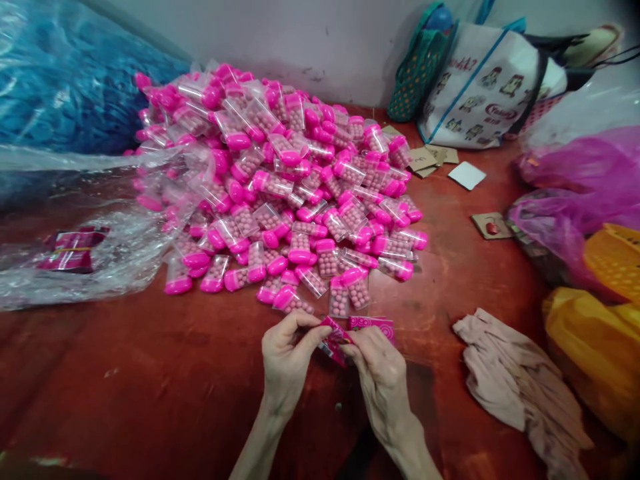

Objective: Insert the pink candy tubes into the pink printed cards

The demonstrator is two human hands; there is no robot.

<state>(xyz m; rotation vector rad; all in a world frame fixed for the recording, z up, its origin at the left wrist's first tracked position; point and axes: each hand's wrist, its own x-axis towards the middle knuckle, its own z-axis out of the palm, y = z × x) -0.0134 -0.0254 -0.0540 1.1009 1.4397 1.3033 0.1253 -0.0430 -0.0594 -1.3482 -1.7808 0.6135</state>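
Between my hands is a small magenta printed label (332,327), tilted, with a folded edge. My left hand (287,353) pinches its left side with thumb and forefinger. On the other side, my right hand (381,365) grips it near the right end, and some of those fingers are hidden. More magenta printed labels (375,324) lie just behind my right hand on the red surface. Directly beyond both hands rises a big heap of clear containers (310,230) with bright pink caps, filled with small pink balls. The nearest container (339,299) lies close to my fingertips.
At left, clear plastic sheeting (135,247) overlaps the heap, near a banded magenta bundle (75,250) and a bag of blue pieces (70,80). Rightward are a crumpled beige cloth (510,373), a yellow bag (590,353), cardboard pieces (425,160) and a white printed bag (480,87).
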